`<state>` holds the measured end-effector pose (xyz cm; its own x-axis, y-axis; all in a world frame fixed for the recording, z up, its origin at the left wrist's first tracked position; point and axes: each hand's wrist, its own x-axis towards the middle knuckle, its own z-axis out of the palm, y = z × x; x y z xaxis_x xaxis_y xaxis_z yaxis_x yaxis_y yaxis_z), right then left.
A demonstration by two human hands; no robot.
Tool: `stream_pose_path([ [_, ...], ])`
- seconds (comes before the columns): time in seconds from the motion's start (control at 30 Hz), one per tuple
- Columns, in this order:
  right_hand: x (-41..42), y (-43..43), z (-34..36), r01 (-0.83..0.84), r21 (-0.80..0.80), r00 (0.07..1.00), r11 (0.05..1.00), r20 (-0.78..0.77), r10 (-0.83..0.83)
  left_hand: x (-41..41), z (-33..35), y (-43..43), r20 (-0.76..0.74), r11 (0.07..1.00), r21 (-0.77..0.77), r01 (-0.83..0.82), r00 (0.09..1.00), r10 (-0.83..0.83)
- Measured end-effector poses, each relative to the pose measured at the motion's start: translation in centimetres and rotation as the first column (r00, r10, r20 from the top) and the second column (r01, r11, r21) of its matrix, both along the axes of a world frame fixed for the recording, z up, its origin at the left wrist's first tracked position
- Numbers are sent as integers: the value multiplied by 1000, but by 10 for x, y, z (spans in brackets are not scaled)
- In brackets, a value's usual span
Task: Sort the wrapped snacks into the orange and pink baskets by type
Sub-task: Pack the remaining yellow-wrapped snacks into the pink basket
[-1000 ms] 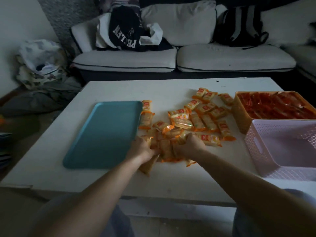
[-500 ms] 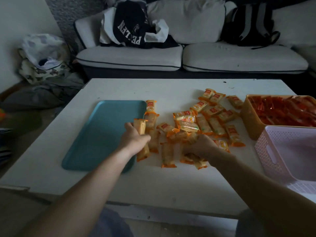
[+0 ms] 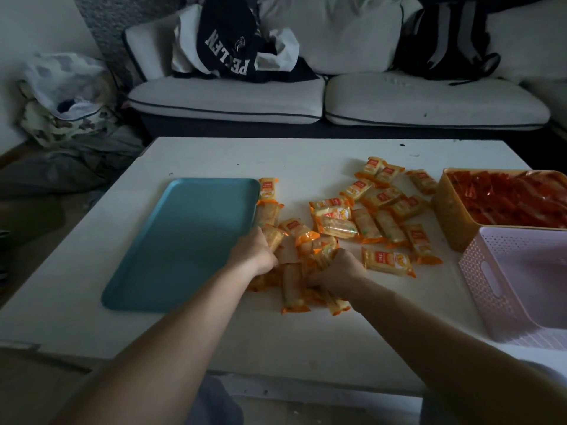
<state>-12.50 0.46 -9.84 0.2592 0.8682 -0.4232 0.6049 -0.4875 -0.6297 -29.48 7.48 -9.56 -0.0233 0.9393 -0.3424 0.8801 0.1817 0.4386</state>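
Several orange-and-cream wrapped snacks (image 3: pixel 365 216) lie scattered across the middle of the white table (image 3: pixel 306 154). My left hand (image 3: pixel 253 251) is closed around a few wrapped snacks at the pile's near left side. My right hand (image 3: pixel 337 269) is closed on a bunch of wrapped snacks close beside it. More packets lie under and between both hands. At the right, the orange basket (image 3: pixel 451 210) is full of red wrapped snacks. The pink basket (image 3: pixel 491 280) stands in front of it with nothing visible inside.
A teal tray (image 3: pixel 184 240) lies flat on the table's left half, touching the pile's left edge. Behind the table is a white sofa (image 3: pixel 399 102) with clothes and a dark backpack (image 3: pixel 445 35). Bags sit on the floor at left.
My left hand, which had lifted a snack toward the tray, has come back right into the pile. Both hands now sit close together, gathering packets.
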Motion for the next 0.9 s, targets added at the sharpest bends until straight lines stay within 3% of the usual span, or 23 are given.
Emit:
stream_pose_path([
  [0.17,0,-5,2,17,-9,999,1000,-52,-18,-11,5,-26,250,987,-122,-103,959,131],
  [0.3,-1,-11,8,55,-23,975,998,-213,-59,-6,0,-51,532,928,-292,-231,767,358],
  [0.37,-1,-15,15,90,-76,916,993,-386,-112,-4,2,-52,618,889,-391,-237,648,444],
  [0.47,6,-20,23,105,-231,734,967,-638,-233,1,13,-52,679,849,-496,-181,529,510],
  [0.57,17,-25,24,87,-212,659,973,-721,-216,11,20,-52,709,875,-459,-152,532,464],
  [0.77,44,-40,48,265,58,755,962,-634,-170,55,40,-55,797,945,-256,-205,508,326],
  [0.9,92,-58,76,317,225,795,921,-593,-129,111,60,-60,860,976,-164,-146,463,214],
])
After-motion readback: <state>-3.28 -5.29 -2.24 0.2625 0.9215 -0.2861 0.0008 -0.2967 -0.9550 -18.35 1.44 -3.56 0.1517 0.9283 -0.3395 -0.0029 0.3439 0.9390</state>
